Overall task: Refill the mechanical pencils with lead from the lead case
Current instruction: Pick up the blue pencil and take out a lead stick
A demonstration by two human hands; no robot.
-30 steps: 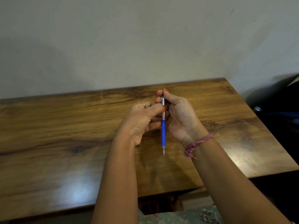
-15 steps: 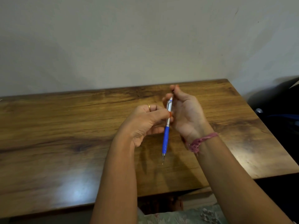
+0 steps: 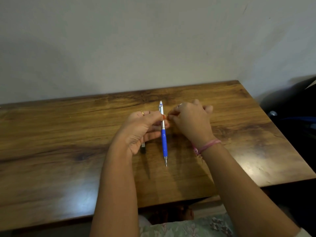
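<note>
A blue mechanical pencil [image 3: 164,142] with a silver upper barrel and white top stands nearly upright above the wooden table [image 3: 68,151], tip pointing down toward me. My left hand [image 3: 142,129] pinches its barrel between thumb and fingers. A slim dark object [image 3: 143,148], possibly the lead case, sticks out from under that palm. My right hand [image 3: 189,122] is palm down just right of the pencil. Its fingers are curled and its fingertips are bunched beside the barrel, close to my left thumb. Whatever they hold is hidden.
The table runs along a plain wall, with its right edge near a dark bag or chair [image 3: 290,106]. My lap in patterned cloth [image 3: 188,226] lies below the front edge.
My right hand let go of the pencil's top and turned palm down beside the barrel. The white top is now uncovered. The dark object under my left palm has come into view.
</note>
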